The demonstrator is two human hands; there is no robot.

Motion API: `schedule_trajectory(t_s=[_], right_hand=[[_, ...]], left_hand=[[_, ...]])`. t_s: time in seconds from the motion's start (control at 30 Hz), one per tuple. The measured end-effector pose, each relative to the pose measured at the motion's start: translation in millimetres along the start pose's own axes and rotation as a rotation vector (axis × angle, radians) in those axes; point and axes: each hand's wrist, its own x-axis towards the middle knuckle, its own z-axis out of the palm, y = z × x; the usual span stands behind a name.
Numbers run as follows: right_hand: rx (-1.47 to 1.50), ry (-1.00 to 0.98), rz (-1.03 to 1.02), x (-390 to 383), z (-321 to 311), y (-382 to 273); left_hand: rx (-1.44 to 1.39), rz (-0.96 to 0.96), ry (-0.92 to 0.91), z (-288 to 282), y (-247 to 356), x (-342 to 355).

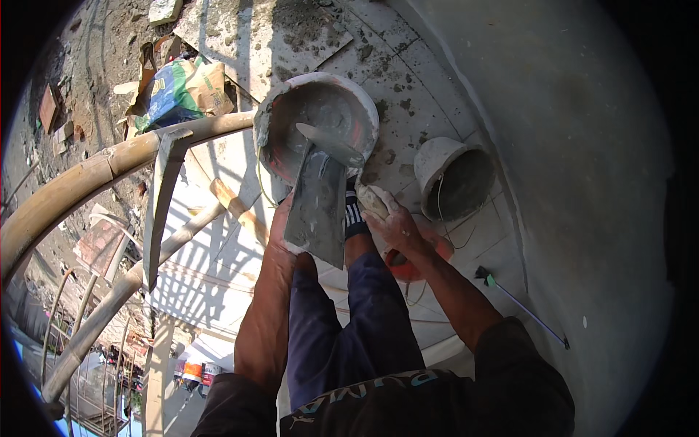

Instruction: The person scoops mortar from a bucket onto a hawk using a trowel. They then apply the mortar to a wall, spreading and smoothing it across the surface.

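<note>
My left hand (280, 222) holds a flat grey mortar-covered board (318, 207) from beneath its left edge; the fingers are mostly hidden behind it. My right hand (394, 222) is closed round the handle of a trowel (331, 144). The trowel's blade lies across the board's far end, over the near part of a round basin (368, 102). Wet grey mortar (320, 113) coats the inside of this basin.
A mortar-crusted bucket (437, 164) lies tipped at right, beside the grey wall (582, 182). Near my right forearm sits an orange tub (435, 244). Bamboo poles (109, 164) cross the left side. A crumpled bag (182, 91) and rubble lie beyond them. A thin-handled brush (520, 302) rests near the wall.
</note>
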Motion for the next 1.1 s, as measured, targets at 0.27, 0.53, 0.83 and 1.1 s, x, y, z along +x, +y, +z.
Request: schedule_trajectory(t_s=[0.27,0.53,0.83,1.1], right_hand=[[-0.488,-0.055,0.202,86,20,-18],[-0.784,0.109,0.124,146,66,-7],[-0.457,-0.016,0.075,151,105,14],[0.0,-0.033,0.23,108,120,-10]], left_hand=[[0.104,-0.004,0.256,-35,3,-50],[0.02,-0.069,0.219,-23,7,-95],[0.078,0.14,0.176,-38,31,-85],[0.458,0.481,0.312,-44,51,-80]])
